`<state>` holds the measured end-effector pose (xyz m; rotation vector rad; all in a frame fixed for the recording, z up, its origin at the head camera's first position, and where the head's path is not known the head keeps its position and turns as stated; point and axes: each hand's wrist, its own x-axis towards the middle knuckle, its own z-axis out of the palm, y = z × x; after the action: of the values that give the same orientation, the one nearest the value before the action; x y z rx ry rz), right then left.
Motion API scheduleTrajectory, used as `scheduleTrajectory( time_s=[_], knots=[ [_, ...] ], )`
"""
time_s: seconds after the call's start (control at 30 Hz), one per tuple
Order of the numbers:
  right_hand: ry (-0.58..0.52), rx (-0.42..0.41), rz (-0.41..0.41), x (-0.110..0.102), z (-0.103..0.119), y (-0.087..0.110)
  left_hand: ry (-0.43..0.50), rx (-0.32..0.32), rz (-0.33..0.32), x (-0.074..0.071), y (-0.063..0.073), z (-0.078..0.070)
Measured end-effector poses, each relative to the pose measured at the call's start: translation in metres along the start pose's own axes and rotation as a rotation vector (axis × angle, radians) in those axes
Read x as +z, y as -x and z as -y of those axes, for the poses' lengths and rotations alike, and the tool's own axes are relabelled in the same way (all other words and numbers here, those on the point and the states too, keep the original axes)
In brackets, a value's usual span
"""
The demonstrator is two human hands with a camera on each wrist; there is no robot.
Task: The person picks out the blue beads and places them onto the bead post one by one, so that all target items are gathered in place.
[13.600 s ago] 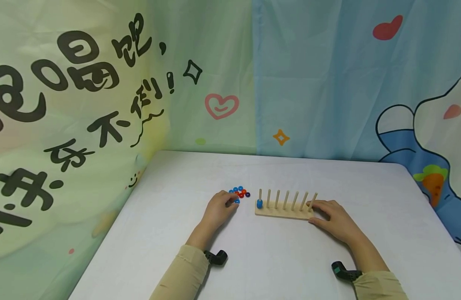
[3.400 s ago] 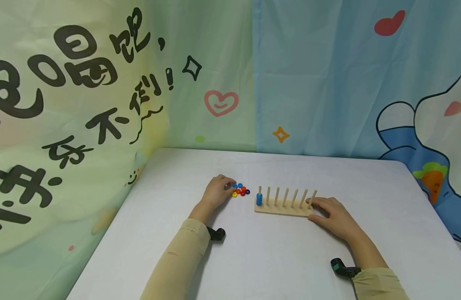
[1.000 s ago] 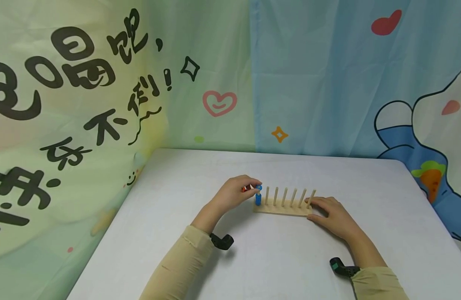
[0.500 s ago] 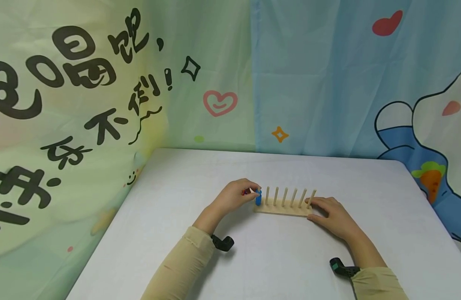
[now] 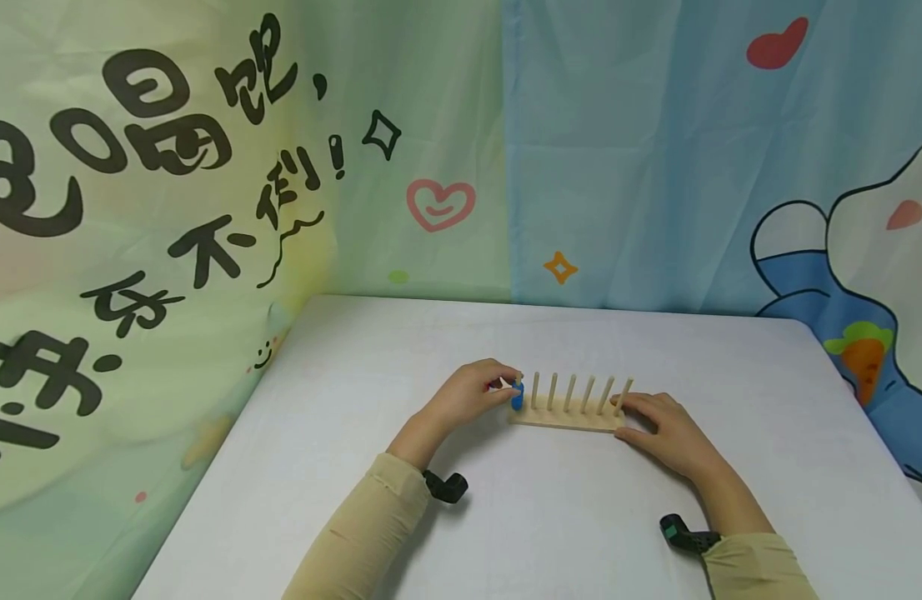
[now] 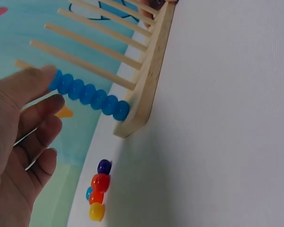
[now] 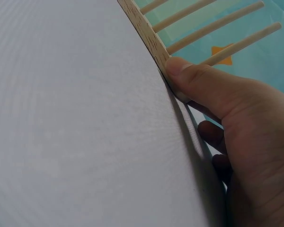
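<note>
A wooden peg board (image 5: 566, 419) with a row of upright pegs lies on the white table. Several blue beads (image 6: 87, 94) are stacked on its leftmost peg, reaching down to the base. My left hand (image 5: 463, 393) is at that peg, thumb and fingertip pinching the uppermost blue bead (image 6: 55, 80) near the peg's tip. The other pegs carry no beads. At the opposite end, my right hand (image 7: 241, 104) grips the board, its thumb on the front edge and the fingers behind, partly hidden.
Left of the board lies a small group of loose beads: a dark blue bead (image 6: 104, 167), red-orange beads (image 6: 102, 182), a yellow bead (image 6: 97, 212) and a half-hidden blue one. In the head view my left hand mostly covers them. A printed curtain (image 5: 641, 167) hangs behind the table.
The blue stack has grown over the earlier frames. My left hand went from the loose beads to the leftmost peg with a blue bead, then lowered slightly. My right hand stayed on the board.
</note>
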<state>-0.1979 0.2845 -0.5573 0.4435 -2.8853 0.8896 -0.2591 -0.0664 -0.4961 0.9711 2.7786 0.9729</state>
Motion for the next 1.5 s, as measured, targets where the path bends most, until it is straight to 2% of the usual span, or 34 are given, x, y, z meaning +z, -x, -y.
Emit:
scheduleTrajectory(
  time_s=[0.1, 0.3, 0.53, 0.73, 1.0, 1.3, 1.5],
  knots=[
    [0.002, 0.006, 0.006, 0.000, 0.000, 0.000, -0.007, -0.019, -0.022, -0.003, 0.000, 0.005],
    [0.007, 0.006, 0.013, -0.002, 0.000, 0.000, -0.004, -0.119, -0.097, -0.014, -0.003, 0.025],
    [-0.007, 0.007, 0.019, -0.002, 0.001, 0.000, -0.009, -0.274, -0.088, -0.015, -0.004, 0.055],
    [-0.017, -0.015, 0.002, -0.003, 0.003, -0.001, -0.037, -0.358, -0.094, -0.012, -0.004, 0.065],
    [-0.006, -0.027, -0.002, -0.003, 0.001, -0.001, -0.105, -0.391, -0.026, -0.004, -0.009, 0.070],
    [-0.016, -0.025, 0.005, -0.003, 0.002, -0.001, -0.184, -0.368, -0.006, 0.000, -0.013, 0.070],
    [-0.008, -0.015, 0.010, -0.003, 0.003, -0.001, -0.192, -0.365, 0.001, -0.001, -0.013, 0.067]
  ],
)
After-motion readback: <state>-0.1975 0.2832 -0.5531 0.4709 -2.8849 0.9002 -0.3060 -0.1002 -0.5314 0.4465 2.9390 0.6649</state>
